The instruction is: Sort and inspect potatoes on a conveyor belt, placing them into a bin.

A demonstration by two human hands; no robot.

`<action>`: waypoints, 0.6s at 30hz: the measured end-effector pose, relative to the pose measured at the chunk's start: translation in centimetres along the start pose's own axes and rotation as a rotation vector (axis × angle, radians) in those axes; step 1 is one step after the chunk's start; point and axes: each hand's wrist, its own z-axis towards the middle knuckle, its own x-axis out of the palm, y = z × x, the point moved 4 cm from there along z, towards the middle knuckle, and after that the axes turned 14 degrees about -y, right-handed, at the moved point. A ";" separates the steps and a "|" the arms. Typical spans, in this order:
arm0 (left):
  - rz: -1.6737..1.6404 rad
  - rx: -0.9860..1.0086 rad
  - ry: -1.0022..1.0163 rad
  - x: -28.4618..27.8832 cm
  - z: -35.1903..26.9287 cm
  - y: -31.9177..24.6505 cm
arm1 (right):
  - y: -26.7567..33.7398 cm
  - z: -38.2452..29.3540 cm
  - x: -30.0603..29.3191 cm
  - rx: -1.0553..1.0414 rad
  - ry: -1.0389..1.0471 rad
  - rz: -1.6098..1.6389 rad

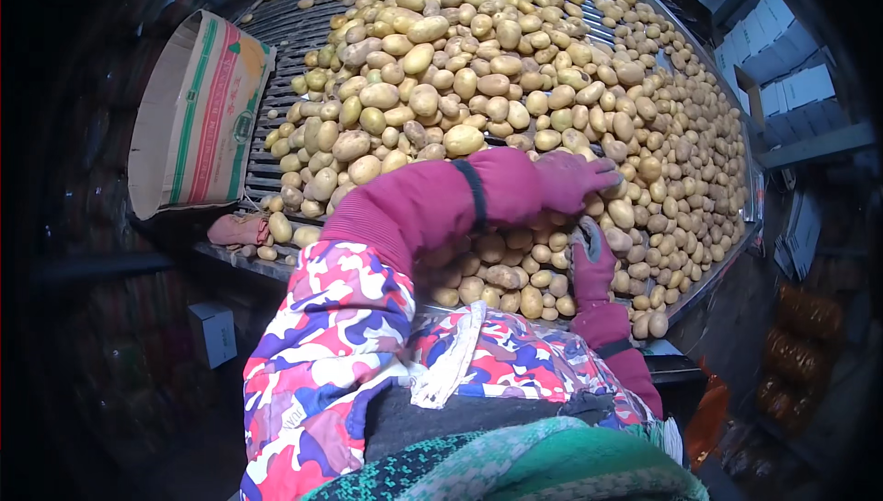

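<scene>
A large heap of potatoes (428,97) covers the slatted metal sorting table (265,173) before me. My left hand (572,180), in a magenta glove, reaches across to the right and rests on the potatoes with its fingers stretched out. I see nothing held in it, though its palm is turned away. Just below and closer to my body is my right hand (593,252), in a similar glove with a grey patch at the fingertips. It lies against the potatoes near the table's front edge; whether it grips one is hidden.
At the left a printed cardboard box (207,114) lies tipped on the slats. Near it is a rolled pink cloth (238,230). Stacked white cartons (793,80) stand beyond the right side. Filled bags (793,363) lie lower right, by an orange bag (708,411).
</scene>
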 end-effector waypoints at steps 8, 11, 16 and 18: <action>0.431 -0.628 -0.159 -10.8 -9.8 12.5 | -0.1 0.1 0.0 0.009 0.032 0.030; 0.269 -0.714 -0.431 -11.8 -14.9 12.5 | 0.1 0.1 0.0 0.008 0.028 0.035; 0.334 -0.711 -0.182 -6.7 -17.1 9.7 | 0.1 0.0 0.1 0.012 0.029 0.040; 0.266 -0.721 -0.202 -6.4 -17.0 9.3 | 0.1 0.0 0.2 0.011 0.032 0.038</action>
